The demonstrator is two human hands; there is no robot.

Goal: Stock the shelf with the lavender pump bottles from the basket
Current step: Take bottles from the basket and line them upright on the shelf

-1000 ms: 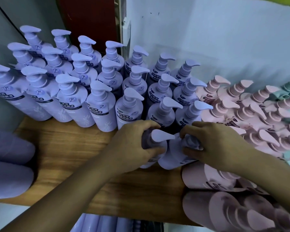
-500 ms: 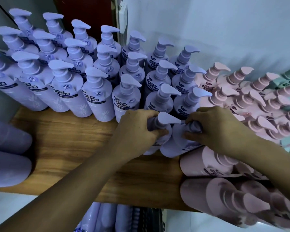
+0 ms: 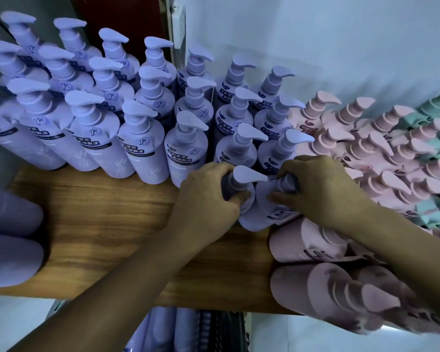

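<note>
Two lavender pump bottles stand at the front of the lavender block on the wooden shelf [image 3: 94, 224]. My left hand [image 3: 208, 199] grips the neck of the left bottle [image 3: 247, 179], whose pump head sticks out to the right. My right hand [image 3: 320, 189] grips the neck of the right bottle [image 3: 262, 217], hiding its pump. Both bottles sit just in front of the rows of lavender bottles [image 3: 142, 138] that fill the shelf's back left. The basket [image 3: 214, 331] shows below the shelf edge with more lavender bottles [image 3: 163, 329] in it.
Pink pump bottles [image 3: 353, 138] stand to the right, with green ones [image 3: 437, 107] beyond them. Pink bottles [image 3: 308, 245] also lie at the shelf's front right. Lavender bottle ends [image 3: 10, 237] jut in at the left. A white wall [image 3: 315, 34] backs the shelf.
Both hands have pushed their bottles slightly farther back, closer to the lavender rows. The grips on the two necks stay the same.
</note>
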